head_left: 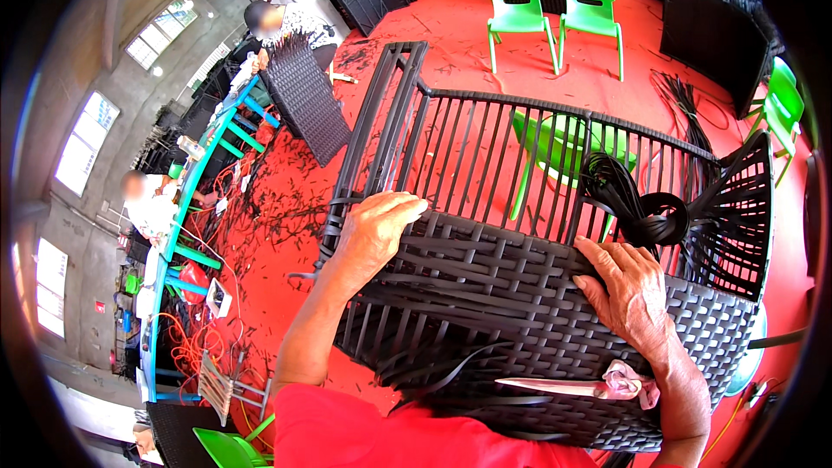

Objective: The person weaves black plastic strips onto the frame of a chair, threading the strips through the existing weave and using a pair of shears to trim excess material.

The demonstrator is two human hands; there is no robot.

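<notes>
Before me stands a black frame (520, 108) with upright bars, partly covered by flat black plastic weaving (511, 273). At the weave's upper left corner, my left hand (379, 227) has its fingers pressed together; whatever they pinch is hidden. My right hand (626, 290) curls its fingers over the weave's upper edge, with the thumb against the woven face. Just above it, a coiled bundle of black strips (646, 208) hangs on the bars. A long pointed tool (546, 386) with pink cloth around its handle lies on the weave below. Loose strip ends (459, 364) stick out near my body.
Green chairs (517, 10) stand on the red floor (433, 13), one behind the frame. Offcuts and orange cords (173, 342) litter the left side beside a long blue table (170, 234). Two people are there, one at a dark woven panel (305, 95). Black panels (715, 35) stand far right.
</notes>
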